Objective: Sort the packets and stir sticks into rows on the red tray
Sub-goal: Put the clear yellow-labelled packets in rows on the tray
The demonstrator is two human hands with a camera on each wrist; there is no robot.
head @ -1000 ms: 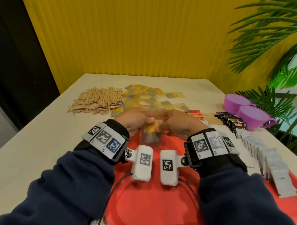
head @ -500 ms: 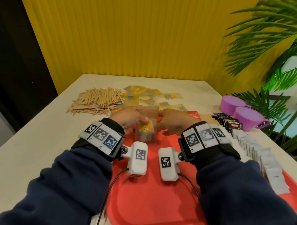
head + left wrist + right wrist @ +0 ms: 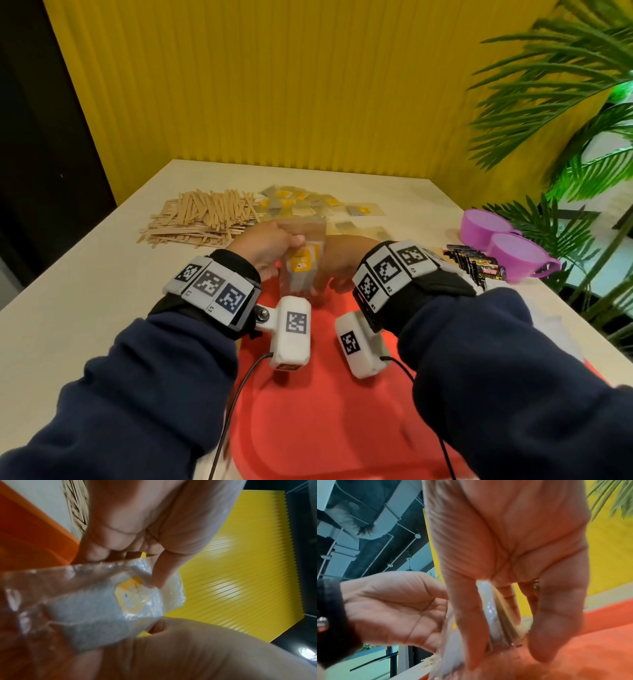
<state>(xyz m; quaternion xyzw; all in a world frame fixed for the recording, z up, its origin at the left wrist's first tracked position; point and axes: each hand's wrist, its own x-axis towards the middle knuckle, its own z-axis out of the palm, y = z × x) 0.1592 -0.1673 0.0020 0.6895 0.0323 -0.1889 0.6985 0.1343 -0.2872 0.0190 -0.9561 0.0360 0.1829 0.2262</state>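
Packets (image 3: 301,263) in clear wrap, standing upright at frame centre over the red tray (image 3: 318,428), are pinched by both left hand (image 3: 270,246) and right hand (image 3: 339,263).

Two hands meet over the far end of the red tray (image 3: 308,428). The left hand (image 3: 270,248) and the right hand (image 3: 342,262) both hold a small bunch of see-through packets (image 3: 303,265) standing up on end, and the front one has a yellow label. Behind them on the tabletop (image 3: 85,291) is a big messy pile of wooden stir sticks (image 3: 205,219), and just beside it more yellow packets lie spread out (image 3: 308,204) (they overlap a lot). To the right are a row of black packets (image 3: 476,263) and two purple cups (image 3: 507,246). A green plant (image 3: 565,137) stands at the far right.
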